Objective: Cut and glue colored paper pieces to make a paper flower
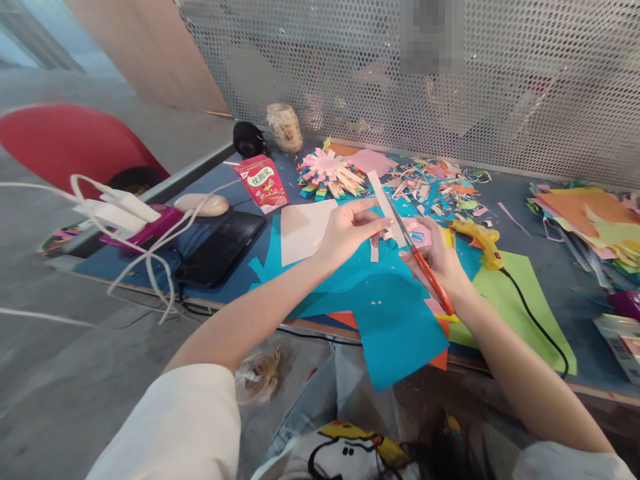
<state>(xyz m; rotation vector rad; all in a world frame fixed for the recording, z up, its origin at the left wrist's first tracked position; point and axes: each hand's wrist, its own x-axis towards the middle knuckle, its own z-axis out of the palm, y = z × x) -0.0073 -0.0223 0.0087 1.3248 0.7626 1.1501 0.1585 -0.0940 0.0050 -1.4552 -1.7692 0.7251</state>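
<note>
My left hand (353, 227) pinches a narrow pale pink paper strip (383, 198), which stands up at a slant over the table. My right hand (436, 257) is closed around a pair of scissors (429, 277) with red-orange handles. The scissor blades lie along the strip's right edge; whether they are cutting into it I cannot tell. Below both hands spreads a large blue paper sheet (370, 293), partly hanging over the table's front edge. A pale pink paper sheet (303, 230) lies beside my left wrist. Small pink scraps are under the hands.
Behind my hands sit a fringed paper flower (333, 170) and a heap of paper shreds (435, 187). A yellow glue gun (483, 243) rests on green paper (525, 293). To the left are a black phone (223, 250), a red snack pouch (264, 183) and a power strip (145, 227) with tangled cables.
</note>
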